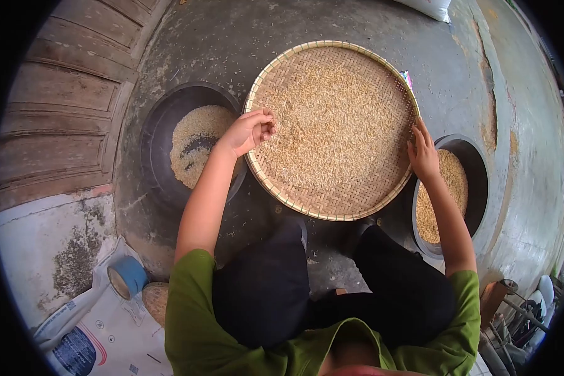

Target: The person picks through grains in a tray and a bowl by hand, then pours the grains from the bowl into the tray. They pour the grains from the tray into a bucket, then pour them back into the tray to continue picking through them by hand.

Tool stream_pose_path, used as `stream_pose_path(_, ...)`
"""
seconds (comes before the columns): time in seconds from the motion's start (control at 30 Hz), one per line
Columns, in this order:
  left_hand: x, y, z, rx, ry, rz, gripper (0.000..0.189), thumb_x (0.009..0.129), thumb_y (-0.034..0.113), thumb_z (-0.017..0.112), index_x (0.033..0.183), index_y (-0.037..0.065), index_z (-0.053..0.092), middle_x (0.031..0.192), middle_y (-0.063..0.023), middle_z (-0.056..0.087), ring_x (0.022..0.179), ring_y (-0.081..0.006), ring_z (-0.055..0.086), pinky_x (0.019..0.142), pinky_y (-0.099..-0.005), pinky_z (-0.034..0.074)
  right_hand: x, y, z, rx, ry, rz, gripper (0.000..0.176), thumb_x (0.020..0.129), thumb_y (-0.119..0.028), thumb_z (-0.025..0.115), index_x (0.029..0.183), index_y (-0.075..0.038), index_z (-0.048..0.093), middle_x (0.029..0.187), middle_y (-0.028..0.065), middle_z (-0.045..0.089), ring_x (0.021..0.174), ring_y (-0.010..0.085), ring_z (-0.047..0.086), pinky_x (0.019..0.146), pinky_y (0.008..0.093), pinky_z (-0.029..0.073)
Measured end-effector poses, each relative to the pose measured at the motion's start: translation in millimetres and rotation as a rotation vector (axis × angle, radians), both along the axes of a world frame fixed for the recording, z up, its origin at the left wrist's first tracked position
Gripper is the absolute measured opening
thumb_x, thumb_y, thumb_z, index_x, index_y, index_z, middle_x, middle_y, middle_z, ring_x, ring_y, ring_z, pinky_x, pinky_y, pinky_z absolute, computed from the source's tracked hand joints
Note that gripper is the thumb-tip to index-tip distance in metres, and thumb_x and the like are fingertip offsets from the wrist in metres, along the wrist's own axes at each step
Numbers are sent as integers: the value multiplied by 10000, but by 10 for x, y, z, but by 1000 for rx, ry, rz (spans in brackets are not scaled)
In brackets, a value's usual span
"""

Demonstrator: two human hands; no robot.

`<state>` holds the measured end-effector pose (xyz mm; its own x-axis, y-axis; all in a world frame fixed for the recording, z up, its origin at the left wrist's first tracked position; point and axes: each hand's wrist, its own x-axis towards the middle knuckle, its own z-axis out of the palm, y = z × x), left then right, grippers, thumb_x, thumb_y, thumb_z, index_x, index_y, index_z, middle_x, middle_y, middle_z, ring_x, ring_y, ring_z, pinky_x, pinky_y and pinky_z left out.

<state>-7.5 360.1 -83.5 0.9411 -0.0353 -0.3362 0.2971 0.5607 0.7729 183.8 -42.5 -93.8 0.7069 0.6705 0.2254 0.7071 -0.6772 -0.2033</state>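
A round woven bamboo winnowing tray (276, 182) is in front of me, with pale and golden rice grains (332, 119) spread over its middle. My right hand (425, 151) grips the tray's right rim, thumb on the inner side and fingers on the outer side. Over the left rim, my left hand (252, 131) is closed, its fingertips curled to the thumb in a pinch. Whatever lies between those fingertips is too small to make out. To the left, a dark basin (160, 141) holds paler rice (200, 125), partly behind my left forearm.
Beside my right forearm stands another dark tub (476, 169) with golden grain (454, 178). A wooden door (62, 94) borders the left. A blue cylinder (128, 277) rests near white sacks (119, 338) at the lower left. Another white sack (429, 7) lies on the concrete floor (219, 37).
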Motion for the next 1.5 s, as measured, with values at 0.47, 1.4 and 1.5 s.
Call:
stream_pose_path(0.47,71,-214,-22,216,221,172,214,890,181,497,979,-13,518,881,-93,583,826,-160,580,689,-235,480,-1,-17,-28,18,26,-31,404,824,-138,525,1205,-47,429,1363,97,323,1168,296,422,920,369,401)
stream_pose_path(1.4,1101,-2477,1529,35,-131,-901,600,929,439,277,1387,67,168,1459,-92,78,1340,-308,16,1037,-540,26,-33,-152,-149,261,56,-81,436,811,-242,517,1221,-104,465,1353,115,345,1105,251,481,879,392,395)
stream_pose_path(1.5,1135,-2314,1269,203,-126,-783,556,927,423,303,1360,79,254,1414,-115,214,1313,-280,172,1035,-476,159,-8,-157,-205,205,58,-115,428,811,-234,517,1216,-104,462,1329,131,370,1076,269,497,864,388,403)
